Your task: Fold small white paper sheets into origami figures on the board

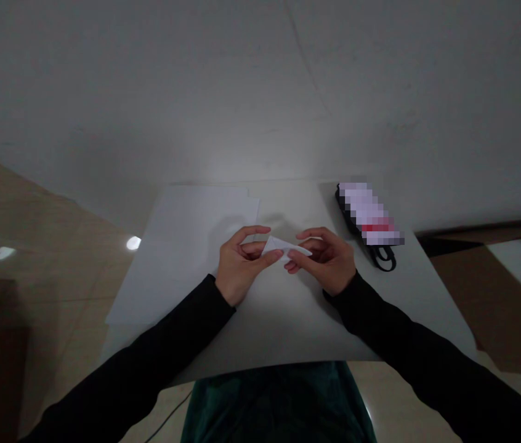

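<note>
White sheets [186, 252] are lying at left on the table [283, 335]. The left hand [239, 264] is pinching the folded paper [275, 245] between thumb and fingers; the paper is sitting between both hands. The right hand [332, 261] is pinching its right part, index standing apart. Even thumb pressure would probably be keeping creases crisp. A blurred device [366, 212] is lying rightward.

A paper piece [275, 244] sits between the left hand [241, 263] and the right hand [332, 261], held by both above the middle of the surface [297, 338]. Paper sheets [181, 246] lie on the surface's left side, overlapping. A strapped device [366, 212] lies at the far right, its strap loop [393, 261] toward the near side. A wall [242, 92] stands behind; a covered lap [279, 403] is before the near edge, with a cable [168, 419] on the floor [89, 246] to its left.
</note>
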A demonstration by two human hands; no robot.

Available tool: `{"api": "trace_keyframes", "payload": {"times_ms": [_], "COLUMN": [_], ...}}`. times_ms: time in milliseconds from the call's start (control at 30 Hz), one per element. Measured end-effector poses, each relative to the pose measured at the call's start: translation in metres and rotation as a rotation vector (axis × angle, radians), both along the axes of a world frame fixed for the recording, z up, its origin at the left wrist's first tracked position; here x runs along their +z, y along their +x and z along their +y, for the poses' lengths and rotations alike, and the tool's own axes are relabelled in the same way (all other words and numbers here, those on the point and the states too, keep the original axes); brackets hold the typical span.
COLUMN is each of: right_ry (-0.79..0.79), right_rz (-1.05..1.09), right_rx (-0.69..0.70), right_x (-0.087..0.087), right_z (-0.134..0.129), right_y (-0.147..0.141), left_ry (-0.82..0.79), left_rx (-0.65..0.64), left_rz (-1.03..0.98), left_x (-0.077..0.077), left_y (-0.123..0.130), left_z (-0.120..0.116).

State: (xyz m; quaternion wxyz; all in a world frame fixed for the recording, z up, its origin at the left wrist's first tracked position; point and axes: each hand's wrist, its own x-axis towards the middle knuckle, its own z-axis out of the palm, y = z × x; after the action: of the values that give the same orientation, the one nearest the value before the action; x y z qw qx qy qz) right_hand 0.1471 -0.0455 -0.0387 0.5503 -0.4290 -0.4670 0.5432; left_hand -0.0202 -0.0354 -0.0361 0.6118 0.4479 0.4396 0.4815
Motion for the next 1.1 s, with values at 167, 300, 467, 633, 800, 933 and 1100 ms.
{"api": "trace_keyframes", "payload": {"times_ms": [167, 300, 467, 633, 800, 933, 1100], "right_ry": [-0.079, -0.072, -0.07, -0.135, -0.141, -0.122, 0.019], "right_rz": [-0.006, 0.002, -0.063, -0.05, -0.103, -0.242, -0.517], "right_rx": [0.159, 0.169, 0.195, 0.197, 0.144, 0.247, 0.475], "right_x": [-0.002, 0.0, -0.001, -0.002, -0.002, -0.006, -0.003], "right_z": [0.004, 0.007, 0.012, 0.013, 0.008, 0.009, 0.014], "right_y": [0.005, 0.01, 0.014, 0.013, 0.011, 0.017, 0.023], "left_ry": [-0.031, -0.049, -0.065, -0.079, -0.094, -0.106, -0.138], "left_rx": [0.052, 0.042, 0.025, 0.009, 0.001, -0.077, -0.206], "left_rz": [-0.054, -0.082, -0.077, -0.072, -0.064, -0.042, -0.029], "left_x": [-0.005, -0.006, -0.002, 0.001, -0.001, -0.001, 0.0], "left_y": [-0.001, -0.002, -0.002, -0.001, -0.003, -0.005, -0.009], "left_z": [0.003, 0.004, 0.004, 0.003, 0.005, 0.005, 0.006]}}
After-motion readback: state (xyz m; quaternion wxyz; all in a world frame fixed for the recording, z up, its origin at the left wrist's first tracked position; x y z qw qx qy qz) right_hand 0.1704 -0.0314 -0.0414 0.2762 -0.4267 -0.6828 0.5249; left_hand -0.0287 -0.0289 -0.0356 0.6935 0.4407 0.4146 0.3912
